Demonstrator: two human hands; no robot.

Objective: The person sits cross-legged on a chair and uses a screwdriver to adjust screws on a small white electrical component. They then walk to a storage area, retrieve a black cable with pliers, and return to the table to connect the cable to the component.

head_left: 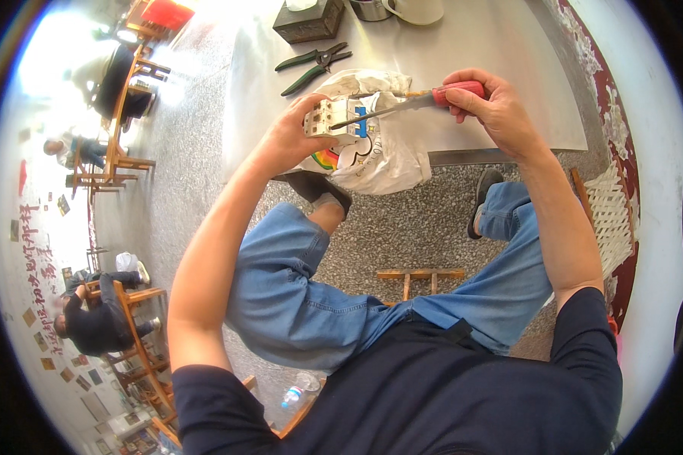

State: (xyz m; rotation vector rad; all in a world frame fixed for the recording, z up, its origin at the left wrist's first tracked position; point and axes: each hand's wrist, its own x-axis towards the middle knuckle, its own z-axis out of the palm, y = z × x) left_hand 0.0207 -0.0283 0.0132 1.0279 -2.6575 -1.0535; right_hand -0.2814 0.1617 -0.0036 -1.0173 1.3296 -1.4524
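A white circuit breaker (329,115) with a blue switch lever (361,121) is gripped in my left hand (294,130), fingers and thumb on its opposite sides. My right hand (493,111) holds a screwdriver by its red handle (463,92). The grey shaft (391,111) points left, and its dark tip overlaps the breaker's face; whether it touches, I cannot tell. Beneath both lies a white printed cloth or bag (391,163), draped over the table's near edge.
Dark-handled pliers or cutters (316,64) lie open on the metal-topped table (508,45). Behind them stand a tissue box (308,21), a metal pot (369,9) and a pale cup (419,10). Other people sit on wooden chairs at the left; a white wall (660,152) rises at the right.
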